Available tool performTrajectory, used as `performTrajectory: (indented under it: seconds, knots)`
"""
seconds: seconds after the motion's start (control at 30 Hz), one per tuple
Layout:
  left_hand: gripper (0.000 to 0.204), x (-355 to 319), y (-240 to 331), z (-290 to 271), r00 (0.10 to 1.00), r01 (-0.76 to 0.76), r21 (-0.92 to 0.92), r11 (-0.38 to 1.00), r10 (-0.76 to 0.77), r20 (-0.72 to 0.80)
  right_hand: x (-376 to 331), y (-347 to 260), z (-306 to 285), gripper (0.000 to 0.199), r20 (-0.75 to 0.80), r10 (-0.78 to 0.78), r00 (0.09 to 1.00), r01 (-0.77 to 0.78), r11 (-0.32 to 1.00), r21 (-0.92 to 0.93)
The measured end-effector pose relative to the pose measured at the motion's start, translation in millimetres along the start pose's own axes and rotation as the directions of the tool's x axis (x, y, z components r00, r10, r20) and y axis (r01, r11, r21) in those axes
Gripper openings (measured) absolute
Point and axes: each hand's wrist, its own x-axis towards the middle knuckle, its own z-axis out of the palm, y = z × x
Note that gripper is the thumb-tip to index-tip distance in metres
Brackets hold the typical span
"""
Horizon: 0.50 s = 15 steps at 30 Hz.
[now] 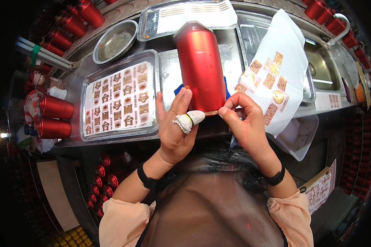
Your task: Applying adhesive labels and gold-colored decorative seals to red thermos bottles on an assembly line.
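A large red metal canister (202, 70) with a dark tapered far end lies in front of me, its near end towards me. Along its near rim runs a thin gold-brown strip (211, 113). My left hand (177, 127) is beside the canister's lower left, fingers stretched and the upper ones touching its side. One digit wears a white knitted cover (189, 120) with a dark band and points at the near rim. My right hand (245, 121) pinches thumb and forefinger together at the strip's right end. Blue cloth (178, 89) shows under the canister.
Left of the canister, a metal tray (157, 94) holds a sheet of gold-brown decals (117, 99); a steel bowl (115, 41) stands behind. To the right hangs a white decal sheet (276, 66), near a sink (323, 68). More red canisters (55, 117) stand around. A white bin (299, 138) sits below.
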Motion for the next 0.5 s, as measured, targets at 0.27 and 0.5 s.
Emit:
performTrajectory:
  seconds: [0.27,0.5]
  knots:
    - [0.028,-1.8,-3.7,4.3,0.998,-0.027,-0.019,0.999,0.026,-0.050,3.5,1.5,6.4,0.030,-0.007,-0.134,0.991,0.132,0.980,-0.147]
    - [0.029,-2.0,-2.3,2.9,0.999,-0.032,-0.022,0.999,0.031,-0.042,5.2,1.8,0.0,0.027,0.045,-0.201,0.979,0.206,0.966,-0.157]
